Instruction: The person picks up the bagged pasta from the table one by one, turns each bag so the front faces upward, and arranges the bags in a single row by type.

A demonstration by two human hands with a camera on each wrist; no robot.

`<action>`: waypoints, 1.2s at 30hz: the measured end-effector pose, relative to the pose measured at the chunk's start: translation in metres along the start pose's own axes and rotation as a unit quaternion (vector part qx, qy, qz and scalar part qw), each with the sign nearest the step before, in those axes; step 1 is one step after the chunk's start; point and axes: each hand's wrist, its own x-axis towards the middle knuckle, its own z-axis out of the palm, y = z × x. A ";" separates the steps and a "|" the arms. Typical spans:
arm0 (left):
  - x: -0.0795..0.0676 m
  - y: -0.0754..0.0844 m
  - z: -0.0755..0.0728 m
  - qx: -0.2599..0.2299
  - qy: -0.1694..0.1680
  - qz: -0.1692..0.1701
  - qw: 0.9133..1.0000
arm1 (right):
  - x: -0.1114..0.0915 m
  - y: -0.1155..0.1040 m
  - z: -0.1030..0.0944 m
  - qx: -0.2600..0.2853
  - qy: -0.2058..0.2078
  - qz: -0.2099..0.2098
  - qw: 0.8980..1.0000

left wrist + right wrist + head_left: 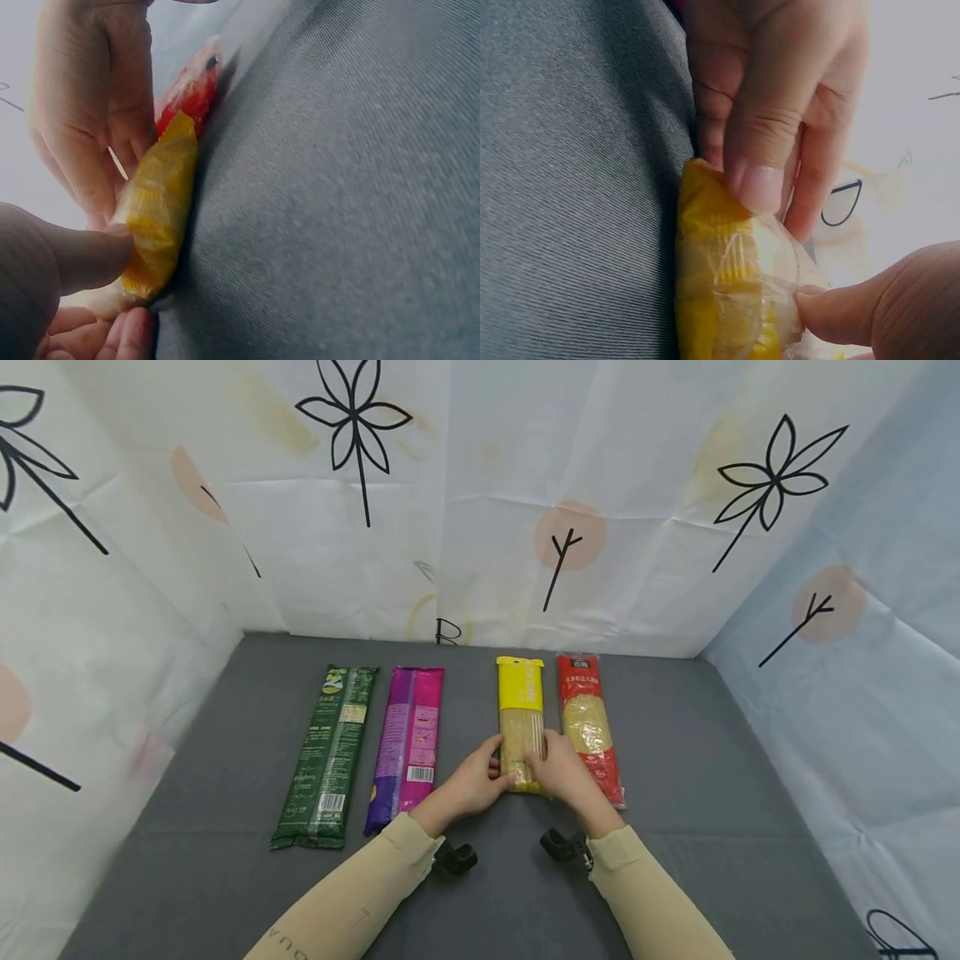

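Note:
A yellow packet of dried noodles (521,727) lies on the table, long strands showing through its clear lower part. My left hand (472,783) grips its lower left edge, thumb on top and fingers along the side. From the right, my right hand (561,770) holds the opposite edge, its thumb over the clear film. In the left wrist view the packet's crimped yellow end (161,217) sits between both hands. The right wrist view shows my left thumb (761,184) pressing near one corner of that end. Close to the right hand lies a red noodle packet (588,727).
Left of my hands lie a purple and pink packet (408,735) and a longer green packet (326,760), both with barcodes showing. The dark grey tabletop (697,860) meets white cloth walls (487,485) with flower prints at the back and sides.

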 end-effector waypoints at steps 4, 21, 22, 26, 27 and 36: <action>-0.003 -0.003 -0.001 0.004 -0.013 0.004 1.000 | 0.000 0.001 0.000 -0.020 -0.006 0.000 1.000; -0.003 -0.005 0.000 -0.003 -0.002 0.016 1.000 | 0.003 0.004 0.000 -0.025 -0.009 -0.019 0.999; -0.004 -0.005 0.000 -0.003 -0.004 0.015 1.000 | 0.003 0.005 0.000 -0.025 -0.009 -0.016 1.000; -0.004 -0.004 -0.001 -0.003 -0.007 0.013 1.000 | 0.002 0.004 0.000 -0.024 -0.011 -0.016 1.000; -0.004 -0.003 -0.001 -0.004 -0.007 0.013 1.000 | 0.003 0.004 0.000 -0.024 -0.013 -0.015 1.000; -0.006 -0.005 -0.003 0.021 -0.021 0.025 0.999 | 0.000 0.005 0.001 -0.017 -0.002 -0.028 0.999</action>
